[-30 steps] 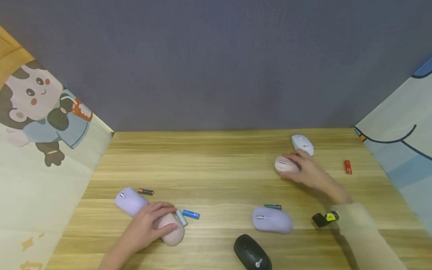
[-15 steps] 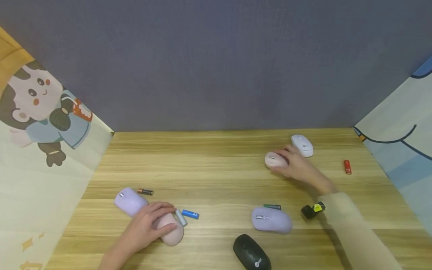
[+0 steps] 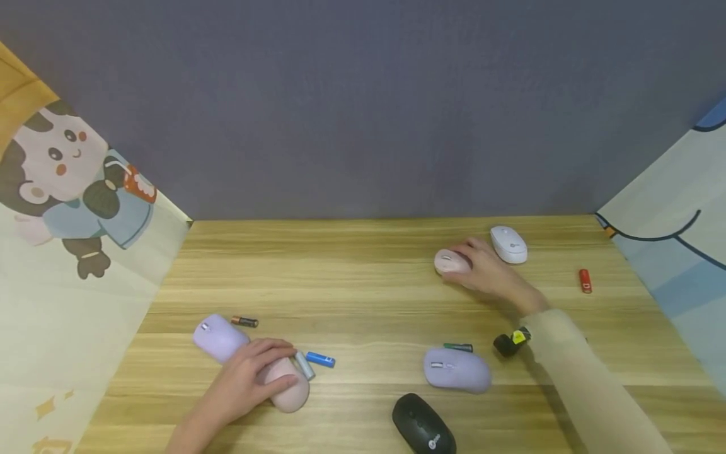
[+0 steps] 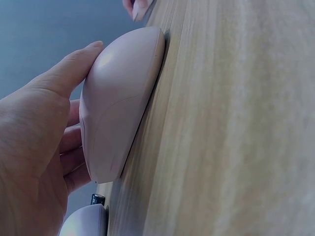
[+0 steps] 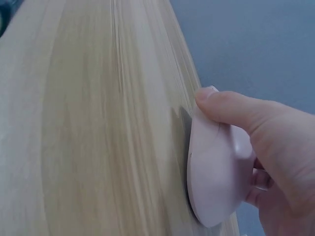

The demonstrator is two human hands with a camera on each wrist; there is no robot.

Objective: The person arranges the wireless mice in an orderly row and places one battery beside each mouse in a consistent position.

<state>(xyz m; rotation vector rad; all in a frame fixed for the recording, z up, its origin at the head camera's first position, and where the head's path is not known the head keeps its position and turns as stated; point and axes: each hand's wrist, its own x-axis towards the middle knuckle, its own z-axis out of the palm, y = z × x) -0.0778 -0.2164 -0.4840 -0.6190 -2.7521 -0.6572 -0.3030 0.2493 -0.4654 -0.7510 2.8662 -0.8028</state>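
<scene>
My left hand (image 3: 249, 378) holds a pale pink computer mouse (image 3: 290, 394) flat on the table, thumb on one side and fingers on the other. A grey battery (image 3: 304, 366) lies against its right side, with a blue battery (image 3: 320, 359) close by. Up and left of that hand is a lilac mouse (image 3: 220, 338). Toward the back right, my right hand (image 3: 482, 268) grips a smaller pink mouse (image 3: 452, 261) between thumb and fingers. In the right wrist view this pink mouse (image 5: 216, 172) sits on or very near the tabletop. A white mouse (image 3: 508, 244) stands just behind the right hand.
A second lilac mouse (image 3: 457, 369) lies at centre right, a green-and-black battery (image 3: 458, 347) behind it. Nearer the front is a black mouse (image 3: 423, 424). A copper-topped battery (image 3: 245, 321) and a red battery (image 3: 585, 280) lie on the wooden table (image 3: 340, 277). A grey wall (image 3: 363, 113) bounds its back.
My right hand has moved the small pink mouse left and slightly toward the back, away from the front of the white mouse. The left hand has stayed put on its mouse.
</scene>
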